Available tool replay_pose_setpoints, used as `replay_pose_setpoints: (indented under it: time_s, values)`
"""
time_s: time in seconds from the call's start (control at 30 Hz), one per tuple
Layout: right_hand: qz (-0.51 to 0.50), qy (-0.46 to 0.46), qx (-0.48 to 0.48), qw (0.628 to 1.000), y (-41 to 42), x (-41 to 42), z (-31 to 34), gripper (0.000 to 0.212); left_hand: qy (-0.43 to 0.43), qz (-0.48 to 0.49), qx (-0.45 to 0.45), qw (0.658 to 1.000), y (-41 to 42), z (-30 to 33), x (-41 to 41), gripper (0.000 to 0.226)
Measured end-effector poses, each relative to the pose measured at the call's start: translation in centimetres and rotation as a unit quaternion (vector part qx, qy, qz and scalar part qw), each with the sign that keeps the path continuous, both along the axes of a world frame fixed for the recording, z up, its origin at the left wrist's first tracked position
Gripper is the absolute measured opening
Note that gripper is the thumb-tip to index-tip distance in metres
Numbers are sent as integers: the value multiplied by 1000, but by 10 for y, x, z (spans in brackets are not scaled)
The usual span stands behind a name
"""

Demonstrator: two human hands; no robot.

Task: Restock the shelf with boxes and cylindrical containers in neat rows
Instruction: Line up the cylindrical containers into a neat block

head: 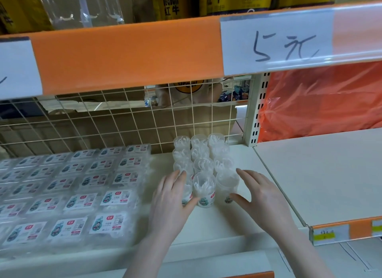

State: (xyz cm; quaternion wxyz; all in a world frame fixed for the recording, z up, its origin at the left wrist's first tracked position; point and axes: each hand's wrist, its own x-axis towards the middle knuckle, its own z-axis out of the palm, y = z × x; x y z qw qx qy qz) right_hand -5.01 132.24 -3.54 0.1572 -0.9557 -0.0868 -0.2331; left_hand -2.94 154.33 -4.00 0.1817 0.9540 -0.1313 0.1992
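Cylindrical containers (203, 170) stand upright on the shelf (237, 217) in a block three wide and four deep, at 12 o'clock from the person and touching one another. Each is clear plastic with white contents and a small label near its base.

Nearest the camera, both hands flank the front row of the block. The left hand (172, 199) lies at 11 o'clock, fingers straight and spread, with its fingertips against the front-left container and its thumb reaching toward the front-middle container (203, 189). The right hand (262, 197) lies at 1 o'clock, fingers straight, with its fingertips at the side of the front-right container (227, 184) and its thumb near that container's base. Neither hand grips anything; both are flat and open.

At 9 to 10 o'clock, flat clear boxes (70, 186) with printed labels fill the left part of the same shelf in even rows, running from the front edge to the rear.

Behind the products, a white wire grid (115, 120) forms the back of the shelf, with cardboard visible through it. At 2 o'clock, an orange plastic bag (322, 104) lies at the rear of the adjoining shelf section.

Above, an orange price rail (128, 56) carries a handwritten white tag (277, 46). Yellow cans (233, 0) stand on the upper level.
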Motion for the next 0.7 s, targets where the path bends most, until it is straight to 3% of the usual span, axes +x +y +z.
replay_pose_setpoints:
  time_s: [0.13, 0.3, 0.53, 0.6, 0.7]
  values:
    - [-14, 63, -60, 996, -3, 4, 10, 88, 87, -6, -17, 996, 8, 8, 3, 92]
    - [26, 136, -66, 988, 2, 9, 32, 92, 169, 3, 34, 985, 13, 20, 13, 113]
    - [19, 186, -68, 980, 8, 12, 43, 79, 172, 0, 53, 984, 14, 19, 16, 90]
    - [18, 195, -72, 978, 8, 12, 42, 83, 176, -1, 51, 983, 14, 19, 15, 91]
    - [25, 203, -68, 976, 4, 13, 40, 92, 182, 2, 36, 983, 15, 20, 15, 110]
